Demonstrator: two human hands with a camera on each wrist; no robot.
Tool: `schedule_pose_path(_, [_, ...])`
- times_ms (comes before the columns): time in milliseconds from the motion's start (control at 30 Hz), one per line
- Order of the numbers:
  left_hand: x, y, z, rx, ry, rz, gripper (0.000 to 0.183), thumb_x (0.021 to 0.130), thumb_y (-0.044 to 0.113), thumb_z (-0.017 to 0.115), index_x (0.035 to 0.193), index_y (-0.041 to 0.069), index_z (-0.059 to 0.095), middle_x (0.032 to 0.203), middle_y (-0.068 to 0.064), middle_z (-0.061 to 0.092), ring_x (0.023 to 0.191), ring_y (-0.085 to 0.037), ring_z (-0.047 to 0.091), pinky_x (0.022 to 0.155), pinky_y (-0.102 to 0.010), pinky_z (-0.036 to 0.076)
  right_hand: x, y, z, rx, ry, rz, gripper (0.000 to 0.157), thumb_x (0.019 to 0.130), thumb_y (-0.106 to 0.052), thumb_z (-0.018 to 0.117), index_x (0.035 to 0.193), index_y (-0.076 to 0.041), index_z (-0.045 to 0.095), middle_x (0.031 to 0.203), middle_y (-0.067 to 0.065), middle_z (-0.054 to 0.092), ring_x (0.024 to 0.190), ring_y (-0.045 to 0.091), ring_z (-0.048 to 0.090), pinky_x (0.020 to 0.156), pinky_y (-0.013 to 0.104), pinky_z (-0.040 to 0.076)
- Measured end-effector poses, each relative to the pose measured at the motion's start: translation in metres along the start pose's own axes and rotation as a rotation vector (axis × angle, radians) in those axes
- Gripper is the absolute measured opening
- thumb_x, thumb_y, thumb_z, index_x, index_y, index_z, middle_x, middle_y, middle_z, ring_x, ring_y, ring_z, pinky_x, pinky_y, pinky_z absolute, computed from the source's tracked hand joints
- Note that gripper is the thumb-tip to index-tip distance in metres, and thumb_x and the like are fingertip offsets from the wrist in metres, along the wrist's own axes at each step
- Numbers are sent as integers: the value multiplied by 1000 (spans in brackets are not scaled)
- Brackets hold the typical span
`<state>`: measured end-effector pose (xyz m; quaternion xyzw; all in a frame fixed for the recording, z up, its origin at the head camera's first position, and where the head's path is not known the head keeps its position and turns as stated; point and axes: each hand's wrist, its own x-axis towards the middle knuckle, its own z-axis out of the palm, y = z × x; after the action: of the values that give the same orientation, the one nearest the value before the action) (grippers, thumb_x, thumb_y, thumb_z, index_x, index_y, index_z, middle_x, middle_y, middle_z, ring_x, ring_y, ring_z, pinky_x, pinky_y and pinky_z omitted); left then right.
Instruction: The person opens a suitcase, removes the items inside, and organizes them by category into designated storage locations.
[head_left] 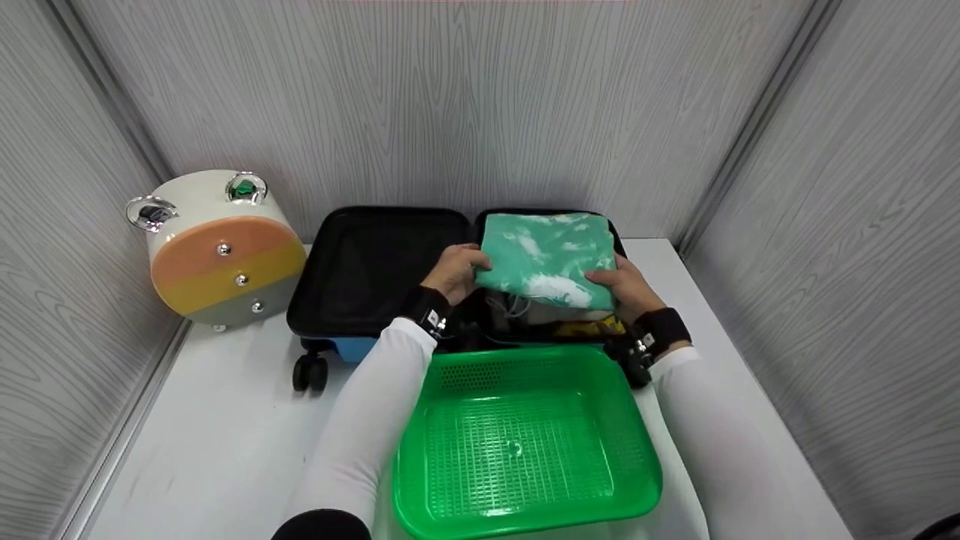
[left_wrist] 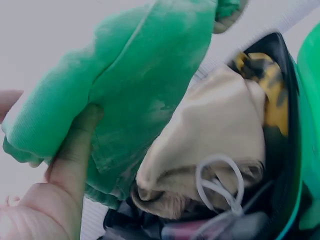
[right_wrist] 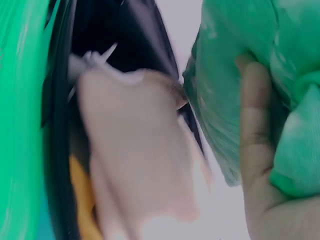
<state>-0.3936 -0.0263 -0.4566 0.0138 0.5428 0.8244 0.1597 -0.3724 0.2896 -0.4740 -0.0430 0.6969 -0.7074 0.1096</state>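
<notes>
Grey walls (head_left: 412,112), left grip (head_left: 454,272), right grip (head_left: 634,291), both pinching green cloth (head_left: 547,255); drawers (head_left: 217,276) (head view only)

A chest (head_left: 210,195), banded orange, yellow and grey, stands on the table (head_left: 202,427), with knobs (head_left: 241,280) on its front and rings (head_left: 246,189) on top. Behind the chest rises a back wall (head_left: 390,112); left of it, a side wall (head_left: 64,225).

The right hand (right_wrist: 260,185) grips a bunched green cloth with paler patches (right_wrist: 220,100), one digit laid straight along its folds. Beside it I see a smooth beige cloth (right_wrist: 135,140), blurred, lying inside a black-rimmed case (right_wrist: 59,150). A whitish cord (right_wrist: 97,57) sits at its far end, a yellow-orange piece (right_wrist: 82,195) alongside, and a glossy bright-green wall (right_wrist: 20,125) stands just outside the rim.
</notes>
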Motion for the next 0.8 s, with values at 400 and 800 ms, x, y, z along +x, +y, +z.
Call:
schedule_pose_path(400, [-37, 32, -16, 123, -397, -60, 42, 118, 34, 43, 150, 7, 52, 112, 0, 73, 96, -14, 74, 87, -32, 62, -36, -14, 5, 49, -283, -184, 58, 100, 8, 62, 152, -12, 46, 134, 5, 64, 120, 19, 69, 101, 33, 61])
schedule_pose_path(800, [-94, 11, -28, 307, -371, -129, 51, 114, 21, 58, 161, 8, 45, 117, -10, 80, 90, -21, 82, 78, -40, 69, -93, -7, 2, -203, -514, -106, 58, 94, 3, 76, 145, -5, 51, 129, 9, 68, 116, 22, 72, 99, 36, 63])
